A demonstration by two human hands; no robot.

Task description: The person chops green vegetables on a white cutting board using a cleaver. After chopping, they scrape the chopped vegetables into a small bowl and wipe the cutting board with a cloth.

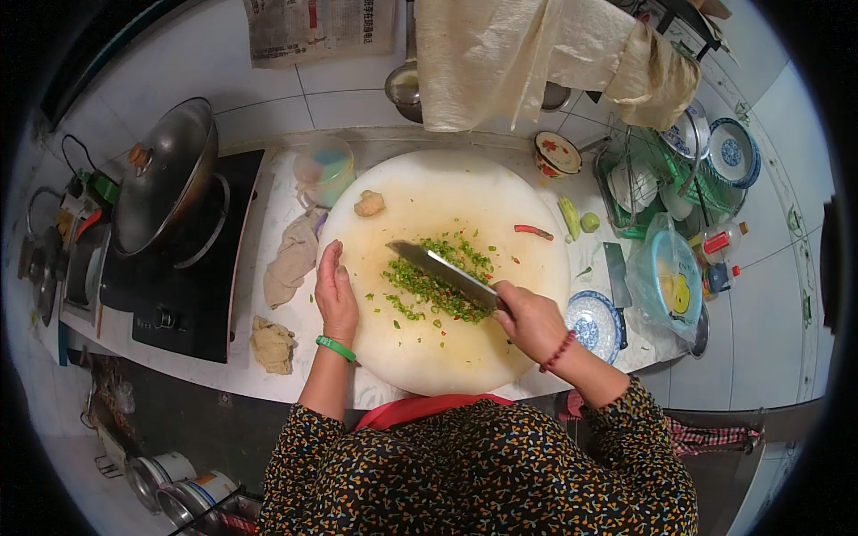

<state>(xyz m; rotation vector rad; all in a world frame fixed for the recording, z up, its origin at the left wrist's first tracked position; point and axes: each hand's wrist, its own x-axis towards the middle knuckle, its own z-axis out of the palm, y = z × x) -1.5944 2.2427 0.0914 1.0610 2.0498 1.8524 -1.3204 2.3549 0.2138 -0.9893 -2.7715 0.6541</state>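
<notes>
My right hand (531, 320) grips the handle of a kitchen knife (449, 273), whose blade lies slantwise over a heap of chopped green pepper (419, 285) flecked with red bits. The heap is on a round white cutting board (442, 372). My left hand (336, 288), holding nothing, is at the board's left edge with its palm turned towards the heap. A piece of ginger root (369, 204) sits on the upper left of the board, and a red chili pepper (533, 232) on its right side.
Left are a crumpled cloth (291, 258), a tan cloth (272, 345), a plastic tub (324, 171) and a stove (184, 308) bearing a lidded wok (171, 177). Right are a blue-and-white plate (593, 327), a cleaver (615, 271), a bagged blue basin (660, 275), an enamel cup (558, 154) and a dish rack (610, 194).
</notes>
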